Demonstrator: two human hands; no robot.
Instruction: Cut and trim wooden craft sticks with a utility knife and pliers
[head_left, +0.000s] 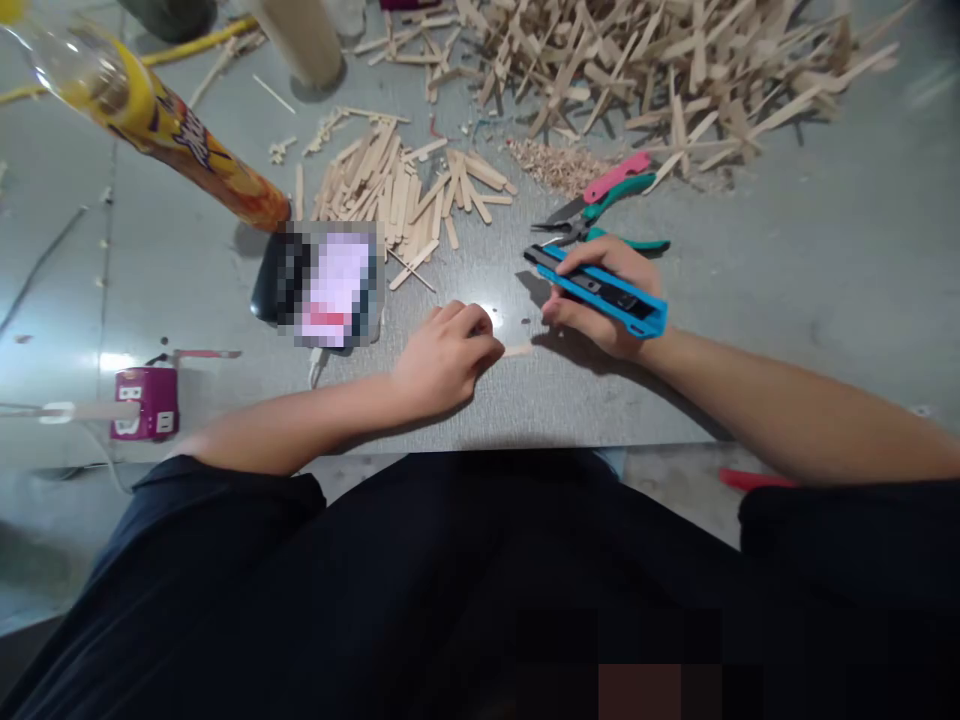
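My left hand (pixel 452 350) rests low over the table with its fingers pinched together. From under its fingertips a short piece of wooden stick (pixel 517 351) sticks out to the right along the tabletop. A blue and black box cutter (pixel 604 290) lies across my right hand (pixel 619 275), whose fingers are wrapped round it. Its front end points up and left, a little above the table; I cannot make out how much blade is out. Just beyond that hand lie green-handled pliers (pixel 600 220) and a pink-handled knife (pixel 611 180).
A heap of cut wooden sticks (pixel 375 180) lies ahead, with a larger pile (pixel 637 60) behind and wood shavings (pixel 559 165) beside it. At the left are a phone (pixel 337 285), an orange drink bottle (pixel 202 150) and a purple power adapter (pixel 154 385). The table's edge (pixel 525 445) is near my body.
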